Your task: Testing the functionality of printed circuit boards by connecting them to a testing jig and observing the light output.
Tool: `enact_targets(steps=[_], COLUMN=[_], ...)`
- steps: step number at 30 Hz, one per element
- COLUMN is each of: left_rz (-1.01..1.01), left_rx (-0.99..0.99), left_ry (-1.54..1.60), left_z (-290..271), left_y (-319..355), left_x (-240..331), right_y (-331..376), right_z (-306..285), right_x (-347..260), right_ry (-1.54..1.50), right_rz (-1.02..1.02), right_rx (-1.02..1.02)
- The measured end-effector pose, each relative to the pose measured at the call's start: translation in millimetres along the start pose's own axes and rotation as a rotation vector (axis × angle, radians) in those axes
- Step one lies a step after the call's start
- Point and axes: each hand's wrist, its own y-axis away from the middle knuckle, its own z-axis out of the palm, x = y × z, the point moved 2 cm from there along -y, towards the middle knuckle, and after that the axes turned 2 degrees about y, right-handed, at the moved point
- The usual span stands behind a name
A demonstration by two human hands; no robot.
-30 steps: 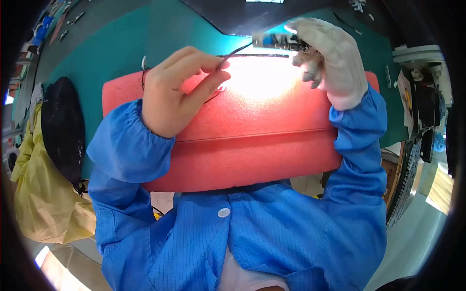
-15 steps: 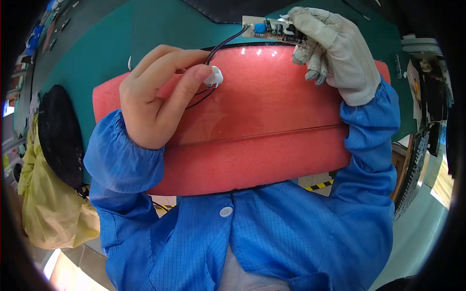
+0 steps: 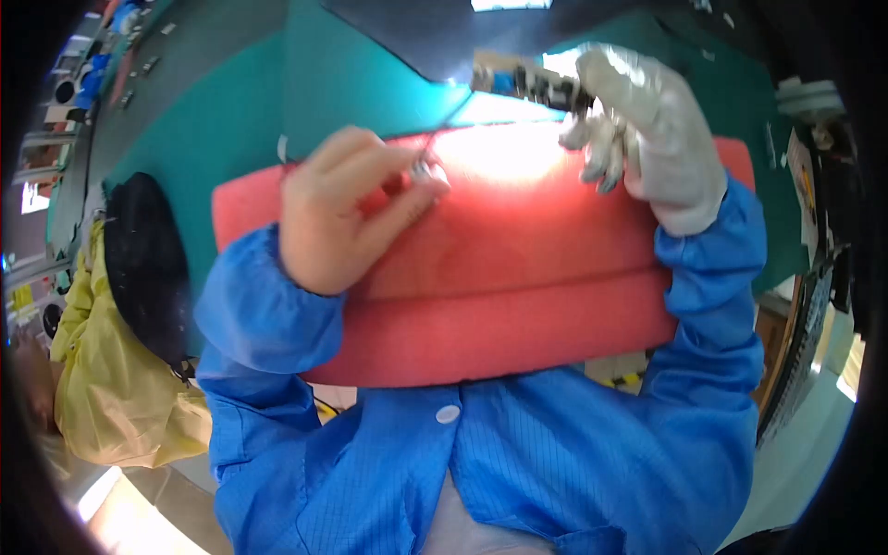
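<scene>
Bare-fingered, my left hand (image 3: 342,208) pinches a small white piece (image 3: 433,174) between thumb and fingers; blur hides its exact kind. A dark cable (image 3: 453,116) runs from near that piece up to a small circuit board (image 3: 514,81) with blue and black parts. My right hand (image 3: 657,129), in a white glove with soiled fingertips, grips the board by its right end. Both hands are above a red foam pad (image 3: 499,333), which lies in front of my body and glares brightly near its far edge.
Under the pad's far side is a green mat (image 3: 240,111) with a dark sheet (image 3: 416,32) at the back. A black oval object (image 3: 143,259) and yellow cloth (image 3: 120,370) are at the left. A rack-like edge (image 3: 791,351) stands at the right.
The whole view has shifted, and strong glare now covers the pad and mat near the board. My left hand is closer to the board's cable end, still pinching the white piece.
</scene>
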Motion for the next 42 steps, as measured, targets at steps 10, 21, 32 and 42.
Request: enact_targets(steps=[10, 21, 32, 42], left_rz=[-0.467, -0.938, -1.234, -0.886], left_rx=[0.856, 0.374, 0.441, 0.304], left_ry=[1.020, 1.487, 1.167, 1.142], left_z=[-46.4, 19.0, 30.6, 40.2], left_y=[1.8, -28.9, -53.1, -54.1], left_x=[-66.0, -7.7, -20.8, -36.2], right_y=[39.0, 19.9, -7.5, -1.6], right_z=[13.5, -58.2, -58.1, -71.1], right_x=[-5.2, 47.7, 38.7, 51.2], right_ry=[-0.250, -0.451, -1.063, -0.962], right_rz=[0.015, -0.174, 0.014, 0.012], right_rx=[0.208, 0.608, 0.804, 0.717])
